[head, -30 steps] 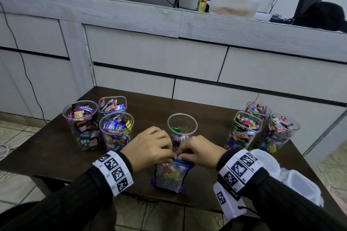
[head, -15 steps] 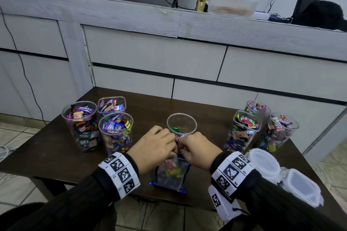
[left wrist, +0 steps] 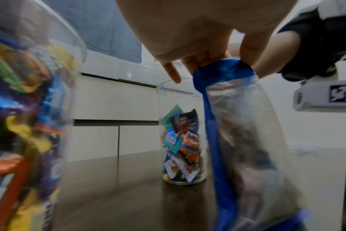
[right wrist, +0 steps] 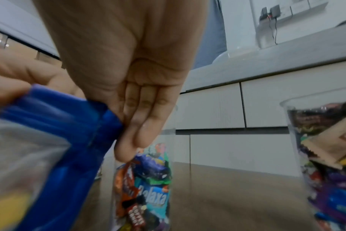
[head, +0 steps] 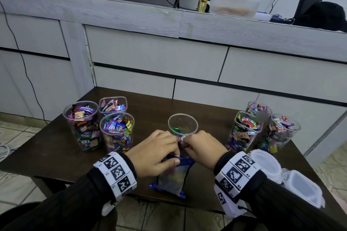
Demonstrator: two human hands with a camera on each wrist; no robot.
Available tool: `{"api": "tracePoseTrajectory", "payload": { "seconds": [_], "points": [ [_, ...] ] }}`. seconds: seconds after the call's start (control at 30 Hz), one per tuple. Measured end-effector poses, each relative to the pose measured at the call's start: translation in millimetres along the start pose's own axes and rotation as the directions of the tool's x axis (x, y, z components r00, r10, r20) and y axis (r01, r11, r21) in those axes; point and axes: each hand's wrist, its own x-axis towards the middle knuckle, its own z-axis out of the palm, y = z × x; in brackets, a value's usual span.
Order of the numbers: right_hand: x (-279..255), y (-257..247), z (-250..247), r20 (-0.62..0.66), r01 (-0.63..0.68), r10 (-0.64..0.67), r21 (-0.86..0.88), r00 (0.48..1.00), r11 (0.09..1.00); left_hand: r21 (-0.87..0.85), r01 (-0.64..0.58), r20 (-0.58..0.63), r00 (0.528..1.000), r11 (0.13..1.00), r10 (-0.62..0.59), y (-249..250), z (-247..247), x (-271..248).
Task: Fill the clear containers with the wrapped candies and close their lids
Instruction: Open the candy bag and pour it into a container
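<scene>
A clear candy bag (head: pixel 173 177) with blue edges hangs near the dark table's (head: pixel 47 154) front edge. My left hand (head: pixel 155 153) and right hand (head: pixel 201 148) both pinch its blue top seam, side by side. In the left wrist view the candy bag (left wrist: pixel 245 140) dangles from the fingers. In the right wrist view the blue seam (right wrist: pixel 69 125) is bunched against my curled fingers. Just behind the hands stands a clear round container (head: pixel 182 126), partly filled with wrapped candies (left wrist: pixel 181 146).
Three full candy containers (head: pixel 116 131) stand at the left and three more (head: pixel 244 133) at the right. White lids (head: pixel 266 165) lie at the right front of the table. Grey cabinet drawers run behind the table.
Both hands have drawn closer together and slightly away from me at the bag's top. The bag has lifted a little off the table.
</scene>
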Motion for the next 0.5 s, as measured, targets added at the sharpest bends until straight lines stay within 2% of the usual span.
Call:
{"api": "tracePoseTrajectory", "payload": {
  "seconds": [0.07, 0.2, 0.27, 0.37, 0.43, 0.5],
  "points": [
    [2, 4, -1, 0.026, -0.03, 0.031, -0.013, 0.999, 0.999, -0.052, -0.022, -0.018, 1.0, 0.998, 0.021, 5, 1, 3],
    [5, 9, -2, 0.139, -0.111, 0.108, 0.016, 0.984, 0.994, -0.028, -0.01, -0.057, 0.998, 1.0, 0.009, 3, 6, 4],
    [4, 11, -4, 0.204, -0.123, 0.092, 0.142, 0.975, 0.982, -0.064, 0.04, -0.04, 0.998, 0.997, -0.043, -2, 10, -1],
    [0, 10, -6, 0.287, -0.155, 0.042, 0.382, 0.957, 0.911, -0.173, 0.104, -0.014, 0.994, 0.979, -0.109, -7, 17, -8],
    [0, 6, -5, 0.228, -0.09, 0.008, 0.353, 0.974, 0.931, -0.205, 0.099, -0.051, 0.992, 0.974, -0.112, -9, 21, -14],
    [3, 0, -6, 0.127, -0.013, -0.026, 0.291, 0.992, 0.957, -0.276, 0.095, -0.136, 0.981, 0.956, -0.137, -9, 20, -19]
  ]
}}
